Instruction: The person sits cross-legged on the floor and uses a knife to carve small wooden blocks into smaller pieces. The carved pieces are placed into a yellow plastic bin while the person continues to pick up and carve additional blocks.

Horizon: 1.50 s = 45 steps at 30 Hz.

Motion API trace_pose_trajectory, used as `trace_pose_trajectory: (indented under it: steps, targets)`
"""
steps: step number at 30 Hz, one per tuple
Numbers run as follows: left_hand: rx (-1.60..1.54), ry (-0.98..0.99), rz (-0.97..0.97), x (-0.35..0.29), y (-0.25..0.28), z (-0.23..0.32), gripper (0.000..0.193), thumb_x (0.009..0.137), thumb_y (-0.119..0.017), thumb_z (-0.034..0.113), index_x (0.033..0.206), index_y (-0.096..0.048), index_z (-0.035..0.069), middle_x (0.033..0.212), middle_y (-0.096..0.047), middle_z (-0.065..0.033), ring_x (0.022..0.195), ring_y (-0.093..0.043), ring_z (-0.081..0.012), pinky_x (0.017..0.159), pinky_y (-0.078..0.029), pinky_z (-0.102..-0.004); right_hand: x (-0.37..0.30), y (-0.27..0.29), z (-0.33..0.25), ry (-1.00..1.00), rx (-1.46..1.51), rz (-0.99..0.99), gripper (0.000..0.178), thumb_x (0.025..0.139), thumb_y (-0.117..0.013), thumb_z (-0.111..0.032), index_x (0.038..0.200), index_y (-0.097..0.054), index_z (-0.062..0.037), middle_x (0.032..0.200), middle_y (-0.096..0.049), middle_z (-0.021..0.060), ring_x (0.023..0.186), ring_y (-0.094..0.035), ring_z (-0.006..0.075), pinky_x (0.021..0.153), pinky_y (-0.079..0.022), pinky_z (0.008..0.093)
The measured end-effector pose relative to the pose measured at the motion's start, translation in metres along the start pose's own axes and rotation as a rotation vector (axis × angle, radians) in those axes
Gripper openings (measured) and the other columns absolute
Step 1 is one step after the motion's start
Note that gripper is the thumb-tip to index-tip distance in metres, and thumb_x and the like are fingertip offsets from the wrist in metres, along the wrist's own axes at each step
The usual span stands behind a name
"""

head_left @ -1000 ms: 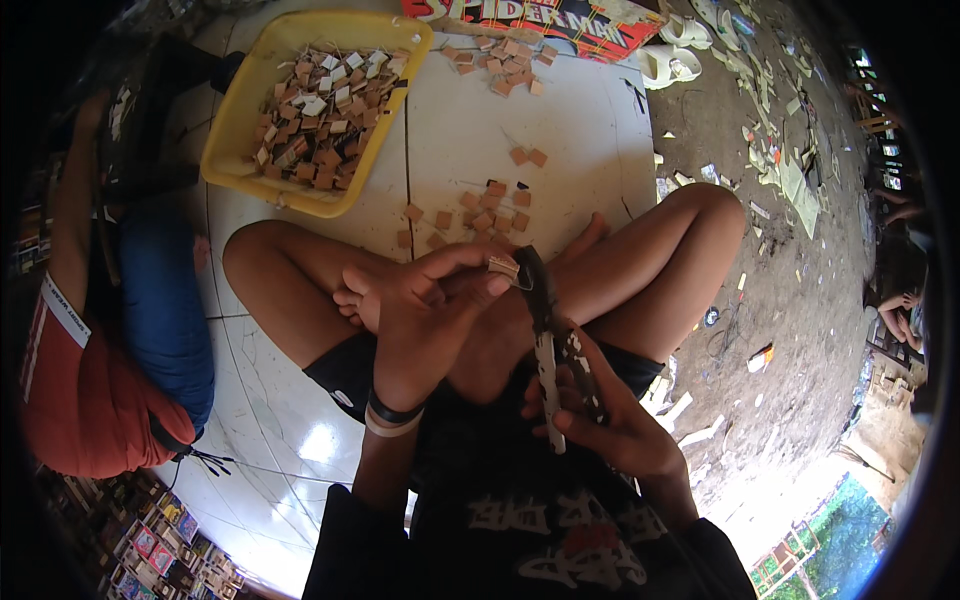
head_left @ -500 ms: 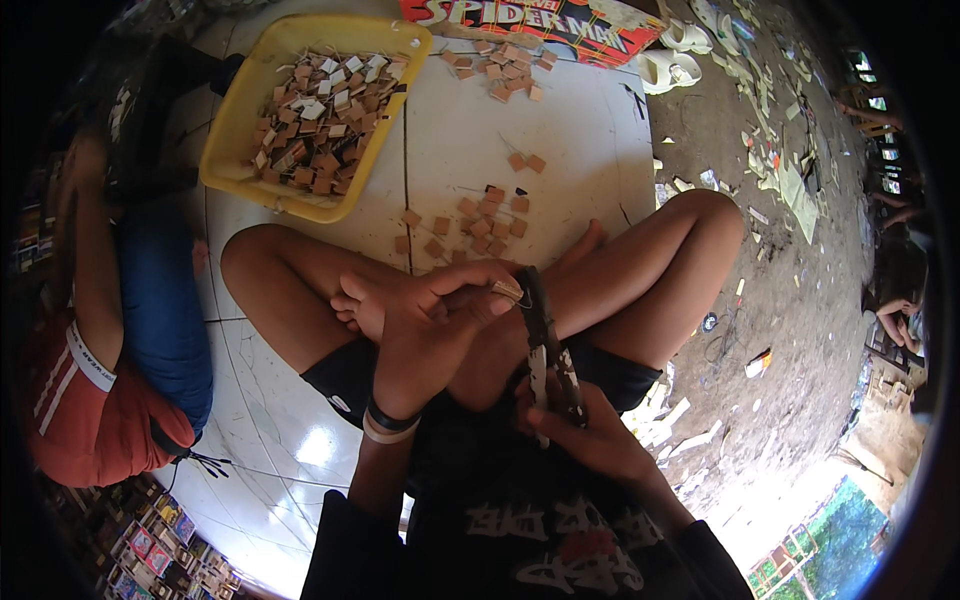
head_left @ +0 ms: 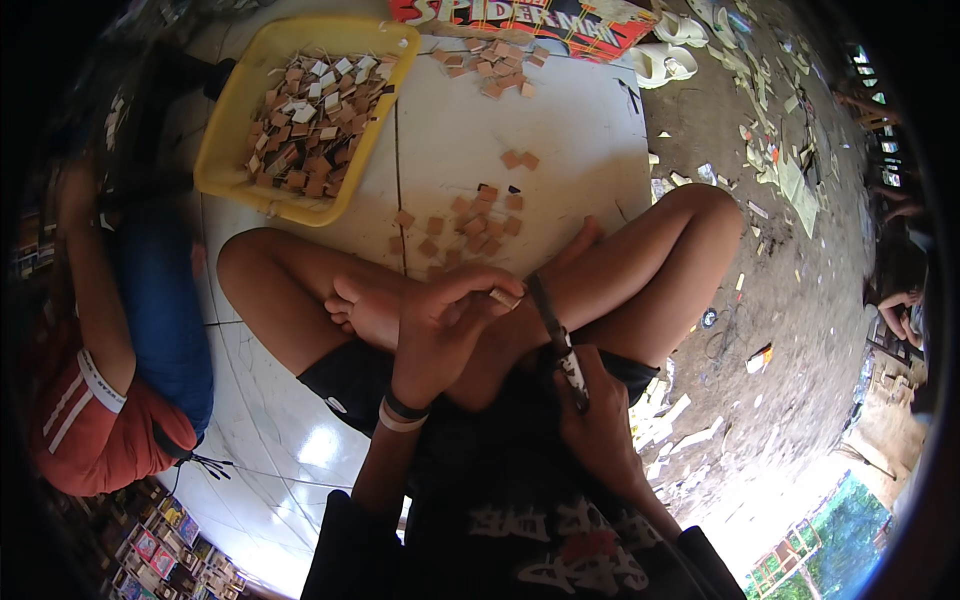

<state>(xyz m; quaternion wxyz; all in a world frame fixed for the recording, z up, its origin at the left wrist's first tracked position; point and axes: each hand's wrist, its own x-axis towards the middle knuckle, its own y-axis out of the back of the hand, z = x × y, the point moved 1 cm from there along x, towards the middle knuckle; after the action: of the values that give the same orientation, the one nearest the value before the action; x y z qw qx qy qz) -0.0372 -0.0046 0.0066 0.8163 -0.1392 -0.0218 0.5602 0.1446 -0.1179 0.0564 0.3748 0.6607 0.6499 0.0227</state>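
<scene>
My left hand (head_left: 440, 325) is over my crossed legs, thumb and fingers closed on a small brown square piece (head_left: 505, 298), whose edge shows at the fingertips. My right hand (head_left: 597, 420) is wrapped round the handles of dark pliers (head_left: 562, 352) with worn, whitish patches. Their tip points up and away, just right of the brown piece, with a narrow gap between them. On the tiles beyond my feet lies a loose cluster of similar brown squares (head_left: 480, 222), some with thin wires or pins.
A yellow basin (head_left: 207, 160) of brown and white squares stands at the far left. More squares (head_left: 492, 66) lie before a red printed box (head_left: 530, 22). A person in blue trousers (head_left: 165, 310) sits at left. White sandals (head_left: 663, 64) and scraps lie on the dirt floor at right.
The pliers have drawn away from the brown piece, their handles now close together. My right hand has shifted slightly right and up. My left hand still pinches the piece.
</scene>
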Motion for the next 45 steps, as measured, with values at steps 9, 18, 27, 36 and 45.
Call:
trace_pose_trajectory:
  steps: [9, 18, 27, 36, 45]
  targets:
    - [0.353, 0.102, -0.107, -0.003, 0.023, 0.016, 0.017, 0.095, -0.071, -0.002, 0.111, -0.073, -0.005, 0.1, -0.079, -0.0127, 0.089, -0.076, -0.0204, 0.085, -0.058, -0.0286, 0.008, 0.019, 0.033, -0.249, 0.103, -0.034, 0.034, 0.106, -0.064, -0.019, 0.133, -0.056, 0.0013, 0.106, -0.073, 0.0201, 0.099, -0.073, 0.0348, 0.085, -0.054, 0.0432]
    - [1.108, -0.24, 0.21, 0.138, 0.035, -0.058, 0.04, 0.092, -0.072, 0.005, 0.131, -0.064, 0.003, 0.128, -0.069, -0.0165, 0.102, -0.071, -0.0289, 0.089, -0.057, -0.0398, 0.009, 0.035, 0.047, -0.253, 0.628, -0.067, 0.05, 0.109, -0.063, -0.03, 0.147, -0.052, 0.0002, 0.126, -0.07, 0.014, 0.117, -0.068, 0.0227, 0.102, -0.054, 0.0391]
    - [1.261, -0.285, -0.042, 0.179, 0.02, -0.104, 0.029, 0.088, -0.067, -0.006, 0.114, -0.068, 0.004, 0.117, -0.067, -0.0135, 0.105, -0.064, -0.036, 0.093, -0.054, -0.0454, 0.003, 0.027, 0.048, -0.286, 0.642, -0.065, 0.051, 0.109, -0.063, -0.03, 0.146, -0.05, 0.0033, 0.124, -0.069, 0.0149, 0.116, -0.068, 0.0241, 0.102, -0.054, 0.0398]
    - [0.314, -0.035, 0.159, 0.1, 0.016, -0.046, 0.017, 0.095, -0.066, -0.007, 0.11, -0.072, -0.001, 0.097, -0.074, -0.0065, 0.09, -0.07, -0.0131, 0.086, -0.055, -0.0269, 0.011, 0.028, 0.038, -0.221, 0.414, -0.104, 0.04, 0.107, -0.064, -0.022, 0.139, -0.055, 0.0005, 0.112, -0.072, 0.0147, 0.104, -0.07, 0.0215, 0.093, -0.052, 0.036]
    - [0.208, -0.095, 0.321, 0.021, -0.017, -0.003, 0.027, 0.092, -0.07, -0.013, 0.117, -0.07, -0.004, 0.109, -0.073, -0.007, 0.101, -0.07, -0.0117, 0.093, -0.056, -0.0239, 0.002, 0.021, -0.001, -0.07, 0.308, -0.176, 0.037, 0.104, -0.066, -0.013, 0.137, -0.055, -0.0018, 0.114, -0.072, 0.0183, 0.11, -0.072, 0.032, 0.095, -0.053, 0.0393]
